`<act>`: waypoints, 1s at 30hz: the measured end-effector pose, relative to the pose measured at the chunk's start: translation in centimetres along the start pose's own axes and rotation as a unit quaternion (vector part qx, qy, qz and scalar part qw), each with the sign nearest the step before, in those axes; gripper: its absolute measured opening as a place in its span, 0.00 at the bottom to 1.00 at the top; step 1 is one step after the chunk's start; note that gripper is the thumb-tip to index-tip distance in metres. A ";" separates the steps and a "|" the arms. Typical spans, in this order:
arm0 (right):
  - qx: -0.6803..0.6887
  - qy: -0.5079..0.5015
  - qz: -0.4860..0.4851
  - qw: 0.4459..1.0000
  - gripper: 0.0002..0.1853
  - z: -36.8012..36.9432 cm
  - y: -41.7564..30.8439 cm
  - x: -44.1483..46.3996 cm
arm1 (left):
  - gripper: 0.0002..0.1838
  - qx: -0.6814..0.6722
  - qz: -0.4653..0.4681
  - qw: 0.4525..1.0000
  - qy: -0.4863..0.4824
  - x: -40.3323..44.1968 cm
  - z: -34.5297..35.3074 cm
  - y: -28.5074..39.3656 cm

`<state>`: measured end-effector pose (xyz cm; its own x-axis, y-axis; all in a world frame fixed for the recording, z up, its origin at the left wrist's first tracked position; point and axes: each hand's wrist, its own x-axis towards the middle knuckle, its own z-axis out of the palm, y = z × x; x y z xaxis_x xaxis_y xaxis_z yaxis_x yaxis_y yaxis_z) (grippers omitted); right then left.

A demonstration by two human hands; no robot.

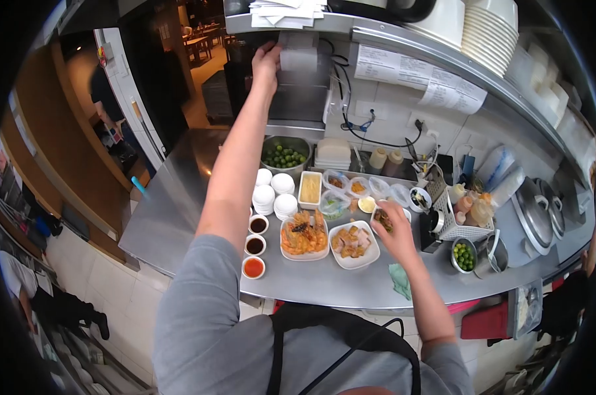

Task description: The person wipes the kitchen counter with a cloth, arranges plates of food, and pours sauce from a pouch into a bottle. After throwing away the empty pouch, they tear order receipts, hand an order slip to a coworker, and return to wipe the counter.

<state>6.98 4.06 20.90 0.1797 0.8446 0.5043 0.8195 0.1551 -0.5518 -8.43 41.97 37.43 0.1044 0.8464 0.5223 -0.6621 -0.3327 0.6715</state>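
Observation:
My left hand [266,62] is raised at the upper left, its fingers closed at the edge of a white paper slip [299,58] by a dark machine under the shelf. Over the counter, my right hand [391,227] is closed around a small dish [382,220] of brownish food, partly hidden by the fingers. Just left of it lies a white bowl of chopped light pieces [354,245]. Beside that bowl is another with orange shrimp [304,236]. Three sauce cups [254,246] stand in a column farther left.
Stacked white cups [264,196], a pot of green limes [285,155] and lidded tubs line the counter's back. At right are a bottle basket [466,227], a lime bowl [464,255] and metal lids [533,216]. A shelf with plates [487,33] hangs above. People stand at both sides.

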 end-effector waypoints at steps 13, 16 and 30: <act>0.193 0.138 0.064 0.969 0.32 5.1 -8.9 36.7 | 0.27 0.120 0.050 0.987 -0.090 -0.3 -0.6 -0.6; 0.047 0.209 0.045 0.976 0.34 6.9 -7.5 39.4 | 0.29 0.151 0.067 0.982 -0.087 -0.3 -0.8 -0.8; 0.412 0.616 0.097 0.664 0.27 -3.2 7.5 21.4 | 0.19 0.111 0.083 0.990 0.003 -0.6 -0.3 -0.8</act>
<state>18.68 21.66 29.67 0.9637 -0.0925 0.2503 0.2305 0.7614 -0.6059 -8.21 41.88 36.44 0.0025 0.7746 0.6324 -0.4906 -0.5501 0.6758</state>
